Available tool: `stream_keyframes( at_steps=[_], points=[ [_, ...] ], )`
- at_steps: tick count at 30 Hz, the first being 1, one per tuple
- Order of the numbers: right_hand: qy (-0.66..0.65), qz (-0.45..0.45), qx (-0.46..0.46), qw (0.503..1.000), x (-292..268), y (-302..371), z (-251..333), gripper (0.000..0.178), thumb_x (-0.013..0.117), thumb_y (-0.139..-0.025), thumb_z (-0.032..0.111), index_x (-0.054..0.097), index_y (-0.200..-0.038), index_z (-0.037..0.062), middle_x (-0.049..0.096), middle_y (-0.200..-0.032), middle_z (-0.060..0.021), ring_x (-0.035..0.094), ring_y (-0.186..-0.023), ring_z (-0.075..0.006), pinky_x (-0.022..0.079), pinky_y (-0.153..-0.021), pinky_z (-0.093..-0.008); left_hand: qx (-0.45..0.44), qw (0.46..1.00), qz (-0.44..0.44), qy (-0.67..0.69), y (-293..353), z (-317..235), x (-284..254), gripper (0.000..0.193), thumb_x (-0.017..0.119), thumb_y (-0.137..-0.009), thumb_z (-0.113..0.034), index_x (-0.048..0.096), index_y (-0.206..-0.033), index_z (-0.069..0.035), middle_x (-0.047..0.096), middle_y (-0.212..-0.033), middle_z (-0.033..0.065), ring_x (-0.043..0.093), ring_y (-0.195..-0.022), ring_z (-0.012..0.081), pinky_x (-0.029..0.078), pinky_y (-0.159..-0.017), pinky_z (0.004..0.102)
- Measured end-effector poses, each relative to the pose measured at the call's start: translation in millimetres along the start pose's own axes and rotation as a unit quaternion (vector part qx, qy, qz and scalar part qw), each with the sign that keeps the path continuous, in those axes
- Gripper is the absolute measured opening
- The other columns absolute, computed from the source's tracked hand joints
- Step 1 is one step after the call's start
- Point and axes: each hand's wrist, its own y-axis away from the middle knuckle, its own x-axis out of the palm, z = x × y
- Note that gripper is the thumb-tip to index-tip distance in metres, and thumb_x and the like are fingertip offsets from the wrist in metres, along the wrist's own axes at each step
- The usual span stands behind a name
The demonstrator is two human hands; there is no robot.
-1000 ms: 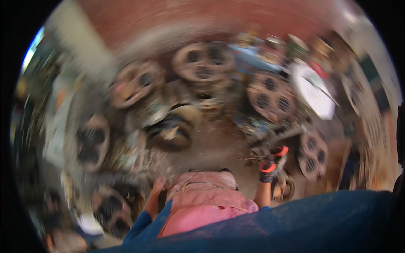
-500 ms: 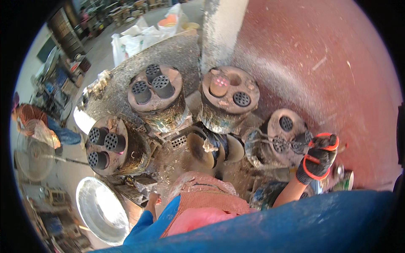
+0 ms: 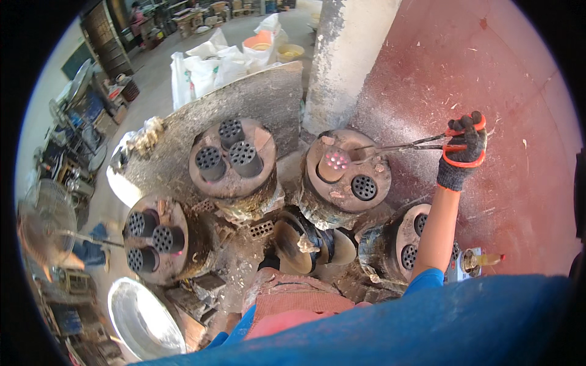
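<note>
My right hand (image 3: 463, 155), in a dark knitted glove, is closed round the orange handles of long metal tongs (image 3: 415, 145). The tongs' tips reach over the round stove (image 3: 379, 174) in front of the pillar, at its vacant hole. Beside the tips, a pale briquette with glowing pink holes (image 3: 334, 165) stands up out of that stove. A black honeycomb briquette (image 3: 364, 187) sits sunk in another hole. Of my left hand (image 3: 232, 321), only a small part shows low by my clothing; its fingers are hidden.
Two stoves on the left (image 3: 210, 131) (image 3: 177, 210) hold several raised black briquettes. Another stove (image 3: 408, 235) stands partly behind my right forearm. A metal basin (image 3: 125, 317) lies lower left. White sacks (image 3: 201, 73) stand beyond the curved low wall (image 3: 268, 91). A person is beyond the fan (image 3: 52, 213).
My right hand has moved away from me with the tongs, from the right-hand stove to the stove by the pillar. My left hand has dropped mostly out of sight. The view has shifted.
</note>
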Motion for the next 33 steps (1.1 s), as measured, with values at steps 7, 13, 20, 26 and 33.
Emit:
stream_keyframes(
  at_steps=[7,13,20,26,33],
  points=[
    [0.110,-0.009,0.017,0.994,51.3,-25.9,-40.9,0.030,0.060,-0.076,0.014,0.053,-0.102,-0.0005,0.057,-0.075,-0.0079,0.056,-0.062,-0.0176,0.044,-0.056,-0.0277,0.024,0.994,0.047,-0.093,-82.4,-114.4,-102.6,0.024,0.048,-0.083,-0.020,0.059,-0.079,0.001,0.063,-0.070,0.0168,0.063,-0.056,0.0251,0.053,-0.045,0.0352],
    [0.193,-0.021,0.080,0.978,78.5,-37.8,-85.4,0.027,0.058,-0.072,0.010,0.053,-0.097,-0.0002,0.056,-0.070,-0.0075,0.052,-0.055,-0.0152,0.042,-0.051,-0.0275,0.193,0.941,0.053,-0.272,-104.8,-160.0,-116.9,0.021,0.044,-0.085,-0.014,0.060,-0.078,-0.003,0.063,-0.067,0.0132,0.063,-0.053,0.0222,0.052,-0.041,0.0332],
    [0.195,0.000,-0.060,0.979,63.4,-73.1,-58.4,0.024,0.051,-0.070,0.004,0.053,-0.091,-0.0062,0.052,-0.062,-0.0099,0.046,-0.045,-0.0161,0.040,-0.045,-0.0263,0.073,0.989,0.099,-0.086,-87.3,-148.5,-74.1,0.013,0.055,-0.079,-0.019,0.060,-0.075,-0.008,0.062,-0.065,0.0105,0.063,-0.056,0.0240,0.049,-0.043,0.0400],
    [0.100,0.043,-0.071,0.992,23.3,-86.1,-36.2,0.029,0.061,-0.072,0.008,0.052,-0.096,-0.0043,0.050,-0.065,-0.0091,0.047,-0.057,-0.0183,0.040,-0.057,-0.0296,0.316,0.651,-0.014,-0.690,-81.4,-127.8,-49.8,0.018,0.055,-0.076,-0.024,0.063,-0.070,-0.009,0.064,-0.067,0.0095,0.064,-0.061,0.0274,0.050,-0.048,0.0414],
    [0.086,-0.014,-0.031,0.996,-10.0,-76.5,-80.3,0.040,0.063,-0.064,0.005,0.052,-0.102,-0.0028,0.052,-0.072,-0.0076,0.050,-0.062,-0.0173,0.042,-0.060,-0.0311,0.264,0.736,-0.146,-0.606,-71.2,-136.2,-56.7,0.021,0.052,-0.073,-0.021,0.064,-0.062,-0.008,0.064,-0.066,0.0142,0.064,-0.062,0.0292,0.050,-0.052,0.0422]
  ],
)
